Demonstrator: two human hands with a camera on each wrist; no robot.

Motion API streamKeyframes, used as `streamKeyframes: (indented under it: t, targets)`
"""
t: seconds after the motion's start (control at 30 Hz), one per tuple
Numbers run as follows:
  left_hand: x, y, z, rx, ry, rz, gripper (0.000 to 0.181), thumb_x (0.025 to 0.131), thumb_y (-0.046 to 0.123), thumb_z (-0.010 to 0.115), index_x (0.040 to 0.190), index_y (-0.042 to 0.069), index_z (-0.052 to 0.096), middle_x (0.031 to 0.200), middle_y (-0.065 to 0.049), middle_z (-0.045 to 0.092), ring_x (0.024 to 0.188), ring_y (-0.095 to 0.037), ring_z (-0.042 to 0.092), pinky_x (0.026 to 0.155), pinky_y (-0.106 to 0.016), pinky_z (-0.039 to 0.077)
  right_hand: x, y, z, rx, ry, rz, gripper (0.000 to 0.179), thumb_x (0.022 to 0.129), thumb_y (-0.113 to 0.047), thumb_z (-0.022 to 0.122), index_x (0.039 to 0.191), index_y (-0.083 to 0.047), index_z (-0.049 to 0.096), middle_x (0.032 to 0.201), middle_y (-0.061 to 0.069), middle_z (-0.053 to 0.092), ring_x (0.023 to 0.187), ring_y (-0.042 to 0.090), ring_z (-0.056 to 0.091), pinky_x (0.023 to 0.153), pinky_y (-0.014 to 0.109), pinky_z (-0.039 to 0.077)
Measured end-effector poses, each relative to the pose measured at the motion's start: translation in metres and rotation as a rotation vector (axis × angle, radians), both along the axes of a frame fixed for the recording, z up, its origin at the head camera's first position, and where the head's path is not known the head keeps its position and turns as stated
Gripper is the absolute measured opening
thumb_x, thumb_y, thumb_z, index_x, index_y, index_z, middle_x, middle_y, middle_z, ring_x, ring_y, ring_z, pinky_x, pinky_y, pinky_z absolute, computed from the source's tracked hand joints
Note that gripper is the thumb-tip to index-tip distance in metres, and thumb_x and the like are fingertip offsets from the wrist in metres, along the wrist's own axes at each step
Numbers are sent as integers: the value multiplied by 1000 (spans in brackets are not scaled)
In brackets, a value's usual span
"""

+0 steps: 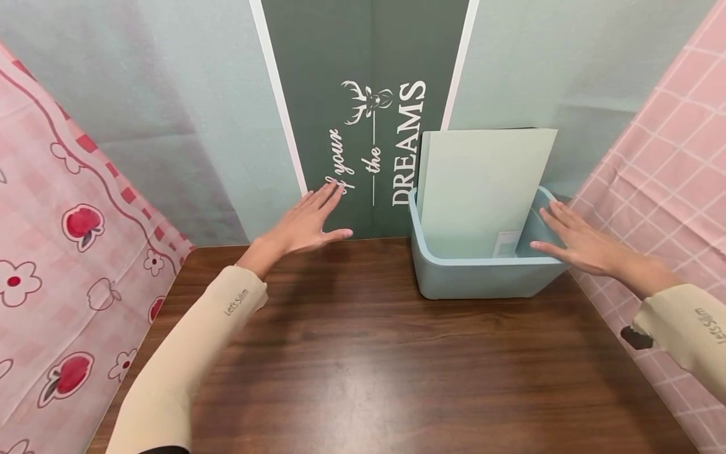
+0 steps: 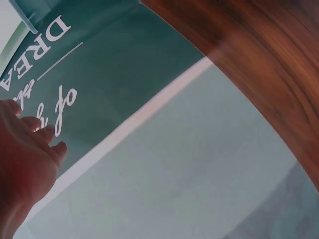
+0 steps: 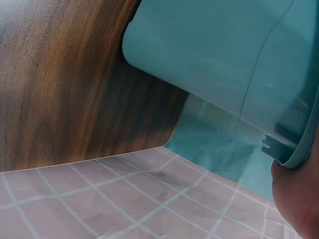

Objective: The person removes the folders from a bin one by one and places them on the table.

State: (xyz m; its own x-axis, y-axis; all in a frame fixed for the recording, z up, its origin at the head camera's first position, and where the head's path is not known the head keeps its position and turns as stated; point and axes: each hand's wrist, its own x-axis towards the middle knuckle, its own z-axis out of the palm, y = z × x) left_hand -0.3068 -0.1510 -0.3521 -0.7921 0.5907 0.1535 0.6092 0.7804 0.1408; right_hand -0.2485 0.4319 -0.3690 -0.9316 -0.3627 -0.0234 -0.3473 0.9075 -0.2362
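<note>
A light blue plastic bin [image 1: 482, 279] stands at the back right of the wooden table [image 1: 340, 353]. Pale green flat sheets or folders [image 1: 482, 189] lean upright inside it, rising well above the rim, and a small whitish label [image 1: 507, 243] shows low on the front one. My right hand [image 1: 587, 244] is at the bin's right rim, its fingers extended over that side. In the right wrist view part of the hand [image 3: 296, 196] shows right at the rim's edge. Left of the bin, my left hand [image 1: 300, 226] hovers with fingers spread and thumb out, holding nothing.
Behind the table hangs a grey-green cloth [image 1: 371, 57] with a deer head and white lettering. A pink cloth with apples and flowers [image 1: 85, 290] borders the left side. On the right is a pink grid-patterned cloth [image 1: 669, 189], close to the bin.
</note>
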Motion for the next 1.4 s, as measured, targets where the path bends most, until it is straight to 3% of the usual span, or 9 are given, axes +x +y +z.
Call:
streamKeyframes:
  t: [0.4,0.53,0.8,1.03,1.27,1.4]
  targets:
    - [-14,43,-8,157,-53,-90,101,102,59,61,171,9,9,179,-10,6,164,-23,10,133,-45,11,2,3,-4,-19,7,1,88,109,-43,54,166,7,10,173,31,-7,162,40,-13,126,68,2]
    - [-17,57,-8,189,-66,-92,100,101,60,62,172,13,9,179,-6,6,164,-22,11,132,-44,13,2,4,-6,-27,6,1,88,109,-43,53,166,7,10,173,31,-7,162,41,-12,126,69,2]
    - [-27,85,-9,300,-112,-68,101,99,62,64,172,19,10,180,3,6,163,-17,14,126,-51,30,2,4,-6,-25,11,-4,87,109,-43,53,166,8,11,173,32,-6,162,40,-13,126,68,2]
    - [-40,112,-8,476,-153,-90,101,98,56,70,172,17,14,179,3,11,163,-12,13,130,-43,22,1,5,-6,-13,25,-4,86,109,-43,53,165,9,13,172,33,-4,162,39,-13,127,66,2]
    - [-48,134,-5,543,-193,-87,101,97,58,69,172,21,12,179,7,9,162,-6,11,131,-42,20,1,3,-6,-22,25,-3,86,109,-43,53,166,8,13,173,32,-3,162,42,-9,127,66,2]
    - [-51,143,-3,577,-204,-81,101,98,55,70,172,20,11,179,4,9,163,-9,8,131,-40,19,0,2,-5,-21,29,0,86,109,-43,53,166,8,13,173,31,-3,162,39,-11,128,66,2]
